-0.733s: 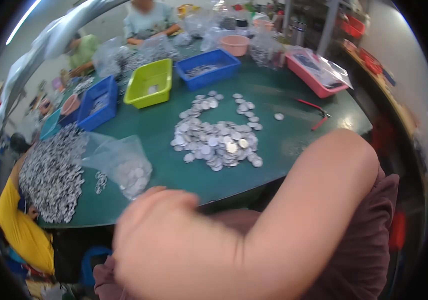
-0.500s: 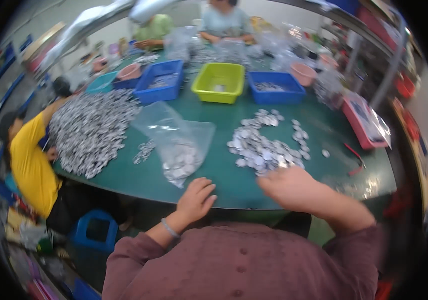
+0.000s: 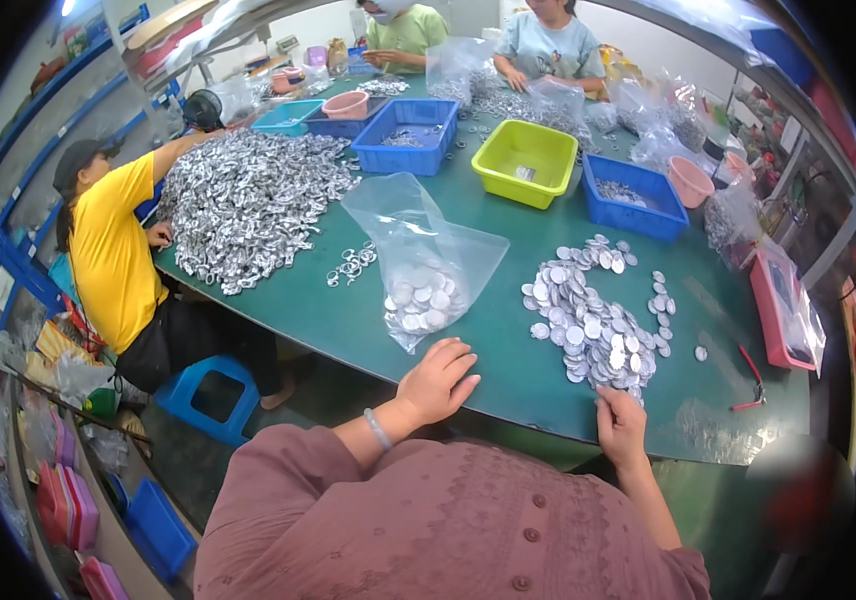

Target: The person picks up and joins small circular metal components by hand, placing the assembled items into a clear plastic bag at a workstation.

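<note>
My left hand (image 3: 437,381) lies at the table's near edge with its fingers stretched out, holding nothing. Just beyond its fingertips is a clear plastic bag (image 3: 448,245) with round silvery discs (image 3: 422,298) inside. My right hand (image 3: 623,427) is at the edge too, its fingers curled together by the near end of a loose pile of flat silvery discs (image 3: 591,318). Whatever those fingers pinch, if anything, is too small to make out. A curved line of discs trails along the pile's right side, and one disc (image 3: 701,353) lies apart.
A big heap of metal parts (image 3: 248,205) covers the left of the green table (image 3: 508,380), beside a person in yellow (image 3: 113,275). Blue bins (image 3: 403,160) and a lime-green bin (image 3: 488,175) stand beyond. Red-handled pliers (image 3: 751,380) and a pink bin (image 3: 773,325) are at right.
My right hand has drawn back from over the disc pile to the table edge, its forearm now pointing more straight ahead. My left hand stays by the bag. The whole view has turned left.
</note>
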### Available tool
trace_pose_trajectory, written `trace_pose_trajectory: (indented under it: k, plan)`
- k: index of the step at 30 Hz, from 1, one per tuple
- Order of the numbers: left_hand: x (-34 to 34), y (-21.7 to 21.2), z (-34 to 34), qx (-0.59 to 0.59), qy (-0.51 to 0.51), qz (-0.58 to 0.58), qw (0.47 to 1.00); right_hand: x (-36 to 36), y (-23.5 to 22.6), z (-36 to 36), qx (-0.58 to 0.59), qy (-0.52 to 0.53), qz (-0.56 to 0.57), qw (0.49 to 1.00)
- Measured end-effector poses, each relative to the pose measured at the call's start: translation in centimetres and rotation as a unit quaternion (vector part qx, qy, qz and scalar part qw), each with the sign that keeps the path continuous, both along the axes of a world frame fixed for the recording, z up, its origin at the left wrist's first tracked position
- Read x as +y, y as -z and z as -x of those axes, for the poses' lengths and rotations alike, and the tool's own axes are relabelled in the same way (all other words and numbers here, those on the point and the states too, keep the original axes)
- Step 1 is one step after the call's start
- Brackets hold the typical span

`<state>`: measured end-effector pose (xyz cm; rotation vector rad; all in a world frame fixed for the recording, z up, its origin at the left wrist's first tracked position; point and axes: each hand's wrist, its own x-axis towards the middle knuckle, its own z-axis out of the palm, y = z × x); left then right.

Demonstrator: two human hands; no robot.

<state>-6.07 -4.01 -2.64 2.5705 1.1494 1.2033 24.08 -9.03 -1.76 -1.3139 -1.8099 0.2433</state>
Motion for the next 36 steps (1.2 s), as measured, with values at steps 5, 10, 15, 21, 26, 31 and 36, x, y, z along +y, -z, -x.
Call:
trace_pose_trajectory:
  k: [5,10,15,21,26,31,36]
  plan:
    - [0.3,-0.1,-0.5,0.019,-0.014,-0.009,1.000,0.3,0.0,-0.3,-0.023,-0.016,-0.020,0.999]
    - [0.6,0.5,-1.1,0.029,-0.014,-0.012,0.999,0.1,-0.3,-0.5,-0.017,-0.013,-0.017,1.000]
    - [-0.3,-1.0,-1.5,0.039,-0.023,-0.015,0.999,0.8,1.1,-0.7,-0.024,-0.005,0.016,1.000]
    - [-0.4,-1.6,-2.3,0.042,-0.004,-0.022,0.999,0.2,1.1,-1.1,-0.025,0.009,0.026,0.999]
    - [-0.3,-1.7,-2.5,0.039,-0.006,-0.021,0.999,0.3,0.7,-1.2,-0.024,0.007,0.023,0.999]
    - [-0.4,-1.5,-2.1,0.042,-0.009,-0.033,0.998,0.2,0.1,-0.9,-0.019,0.003,0.026,0.999]
    - [-0.2,-1.2,-1.8,0.044,-0.014,-0.037,0.998,0.4,-0.4,-0.7,-0.019,0.000,0.039,0.999]
